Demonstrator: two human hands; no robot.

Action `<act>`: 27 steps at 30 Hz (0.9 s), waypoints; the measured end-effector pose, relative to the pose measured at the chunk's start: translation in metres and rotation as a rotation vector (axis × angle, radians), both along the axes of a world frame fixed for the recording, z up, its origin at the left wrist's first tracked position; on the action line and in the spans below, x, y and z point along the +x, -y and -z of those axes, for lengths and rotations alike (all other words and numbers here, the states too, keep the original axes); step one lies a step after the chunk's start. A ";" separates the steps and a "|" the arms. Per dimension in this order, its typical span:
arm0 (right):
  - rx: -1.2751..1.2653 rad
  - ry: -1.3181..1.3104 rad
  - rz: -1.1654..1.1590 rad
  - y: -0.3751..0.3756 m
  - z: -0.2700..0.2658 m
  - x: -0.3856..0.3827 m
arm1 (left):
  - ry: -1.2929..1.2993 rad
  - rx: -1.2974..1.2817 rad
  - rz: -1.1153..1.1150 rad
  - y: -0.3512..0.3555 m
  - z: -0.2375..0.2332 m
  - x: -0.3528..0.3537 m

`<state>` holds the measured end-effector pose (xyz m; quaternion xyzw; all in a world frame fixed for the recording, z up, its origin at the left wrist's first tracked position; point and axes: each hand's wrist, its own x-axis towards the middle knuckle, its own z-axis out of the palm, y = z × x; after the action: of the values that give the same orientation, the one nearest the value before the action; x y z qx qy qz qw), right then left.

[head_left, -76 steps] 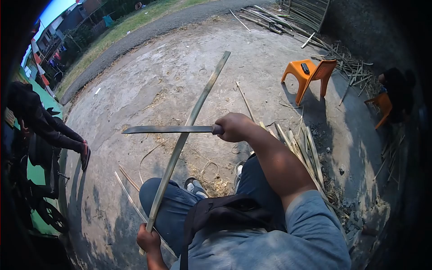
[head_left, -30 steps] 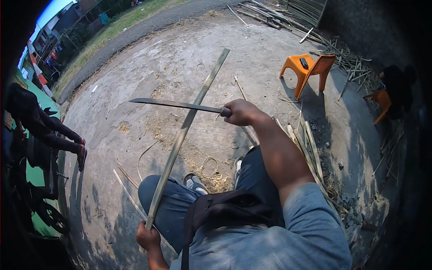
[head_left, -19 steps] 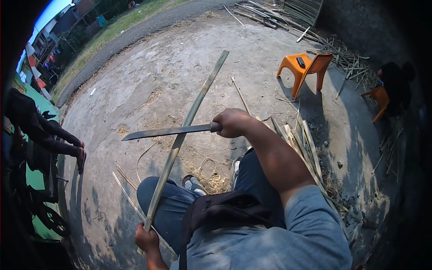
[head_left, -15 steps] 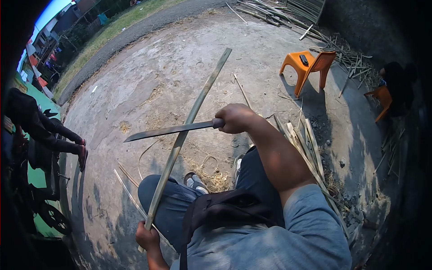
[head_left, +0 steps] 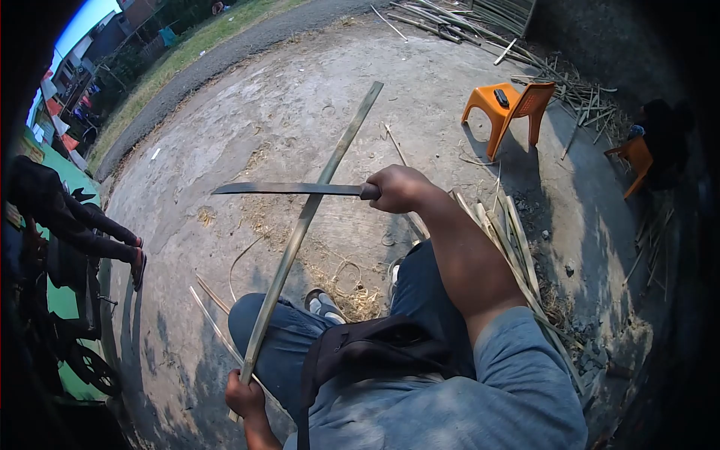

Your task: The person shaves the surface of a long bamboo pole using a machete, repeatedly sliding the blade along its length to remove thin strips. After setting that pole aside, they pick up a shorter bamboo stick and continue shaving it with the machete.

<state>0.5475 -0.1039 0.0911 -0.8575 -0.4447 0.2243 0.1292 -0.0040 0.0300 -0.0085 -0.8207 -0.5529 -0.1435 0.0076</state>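
**A:** What's the ground like out here?

**B:** A bare concrete yard (head_left: 225, 150) in sunlight, with a grass verge beyond it. Dry shavings (head_left: 349, 292) lie by the person's feet.

**A:** And the hands?

**B:** The left hand (head_left: 244, 394) has its grip clenched on the near end of a bamboo strip (head_left: 343, 150), low beside the left knee (head_left: 289, 352). The strip leans over that knee and slants up and away, so the leg seems to prop it steady.

**A:** The right?

**B:** The right hand (head_left: 397, 187) has its grip closed round the handle of a long knife (head_left: 285, 189). The blade is level, points left and crosses the strip about midway. Whether the edge bites in, I cannot tell.

**A:** Anything around them?

**B:** Split bamboo pieces (head_left: 510, 240) are heaped just beside the right leg, probably to be in easy reach. An orange chair (head_left: 506, 112) stands well apart, and another person (head_left: 67, 217) sits at the left edge.
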 end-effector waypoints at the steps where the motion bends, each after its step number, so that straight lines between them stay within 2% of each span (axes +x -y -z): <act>1: 0.011 -0.006 0.002 0.000 -0.004 0.000 | 0.010 0.002 0.009 -0.001 0.003 -0.002; 4: 0.096 -0.072 0.043 0.004 0.003 0.006 | 0.019 0.009 0.021 -0.001 0.006 -0.004; 8: 0.299 -0.015 0.393 -0.001 0.036 0.042 | 0.032 0.034 0.026 -0.003 0.007 -0.005; 11: 0.353 -0.097 0.499 -0.002 0.054 0.048 | -0.017 0.016 0.002 -0.004 0.001 -0.005; 17: 0.095 -0.093 0.061 0.000 0.008 0.000 | -0.023 0.009 0.014 -0.004 -0.001 -0.003; 20: 0.011 0.054 -0.102 -0.013 0.001 -0.016 | -0.006 0.024 0.044 -0.007 0.006 -0.008; 22: 0.038 0.050 -0.135 -0.013 0.006 -0.013 | 0.021 0.010 0.026 -0.006 0.008 -0.005; 25: 0.161 -0.093 0.048 -0.005 0.014 0.010 | 0.025 0.028 0.025 -0.004 0.008 -0.005; 27: 0.267 -0.050 0.226 -0.003 0.032 0.031 | 0.028 0.055 0.032 -0.004 0.009 -0.005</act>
<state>0.5788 -0.1009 0.0589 -0.8714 -0.3680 0.1684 0.2772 -0.0086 0.0339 -0.0177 -0.8268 -0.5357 -0.1702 0.0202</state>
